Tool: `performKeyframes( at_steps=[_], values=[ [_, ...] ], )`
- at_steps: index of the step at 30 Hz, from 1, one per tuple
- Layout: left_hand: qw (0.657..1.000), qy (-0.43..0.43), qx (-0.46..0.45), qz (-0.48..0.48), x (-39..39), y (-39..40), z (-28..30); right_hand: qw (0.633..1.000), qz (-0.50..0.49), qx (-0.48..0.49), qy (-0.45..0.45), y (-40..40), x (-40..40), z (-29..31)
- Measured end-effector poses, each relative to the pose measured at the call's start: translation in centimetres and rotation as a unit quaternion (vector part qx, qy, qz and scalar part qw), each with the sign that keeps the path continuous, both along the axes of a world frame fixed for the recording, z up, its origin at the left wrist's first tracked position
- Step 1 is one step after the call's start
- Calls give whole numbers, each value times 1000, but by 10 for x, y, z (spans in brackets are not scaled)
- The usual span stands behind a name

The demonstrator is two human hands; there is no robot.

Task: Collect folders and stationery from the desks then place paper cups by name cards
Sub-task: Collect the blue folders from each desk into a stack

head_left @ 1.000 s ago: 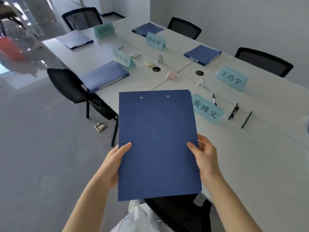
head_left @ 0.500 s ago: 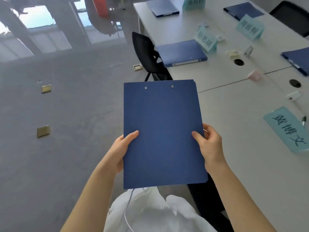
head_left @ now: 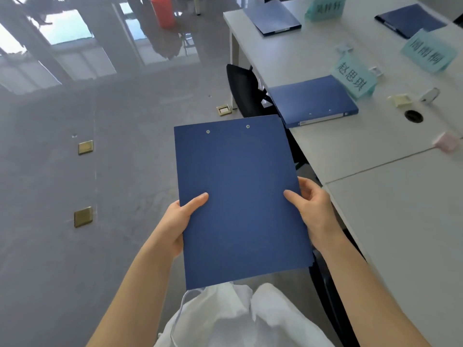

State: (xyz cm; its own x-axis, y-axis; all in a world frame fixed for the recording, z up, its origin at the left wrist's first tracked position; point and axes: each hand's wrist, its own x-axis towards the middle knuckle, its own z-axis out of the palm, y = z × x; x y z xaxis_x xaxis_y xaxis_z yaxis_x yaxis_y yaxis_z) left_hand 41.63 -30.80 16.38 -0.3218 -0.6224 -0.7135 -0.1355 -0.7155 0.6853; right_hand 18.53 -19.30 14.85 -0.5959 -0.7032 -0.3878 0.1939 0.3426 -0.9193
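Both hands, left point(head_left: 175, 222) & right point(head_left: 316, 211), closed w/ thumbs on top, grip flat dark-blue rectangular folder point(head_left: 240, 196) beside white desk point(head_left: 400, 234).

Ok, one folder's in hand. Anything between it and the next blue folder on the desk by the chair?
Nothing visible on the desk blocks it. The held folder, gripped by the left hand and right hand, overlaps the next folder's near corner in view. The black chair stands at the desk edge beside it.
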Motion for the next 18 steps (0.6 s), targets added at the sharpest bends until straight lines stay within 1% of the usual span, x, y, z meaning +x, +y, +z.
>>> performKeyframes(
  at_steps=[6, 10, 14, 16, 18],
  values=[
    [1000, -4, 7, 21, -29, -68, -6, 998, -24, 24, -52, -74, -44, -10],
    [999, -4, 8, 38, -63, -122, -13, 995, -40, 32, -80, -128, -91, -22],
    [998, -8, -3, 61, -99, -170, -11, 983, -67, 36, -165, -180, -143, -38],
    [998, -12, -4, 66, -118, -193, -8, 970, -94, 48, -218, -205, -168, -46],
    [997, -13, -7, 72, -135, -216, -7, 949, -127, 59, -281, -232, -195, -58]
  ],
)
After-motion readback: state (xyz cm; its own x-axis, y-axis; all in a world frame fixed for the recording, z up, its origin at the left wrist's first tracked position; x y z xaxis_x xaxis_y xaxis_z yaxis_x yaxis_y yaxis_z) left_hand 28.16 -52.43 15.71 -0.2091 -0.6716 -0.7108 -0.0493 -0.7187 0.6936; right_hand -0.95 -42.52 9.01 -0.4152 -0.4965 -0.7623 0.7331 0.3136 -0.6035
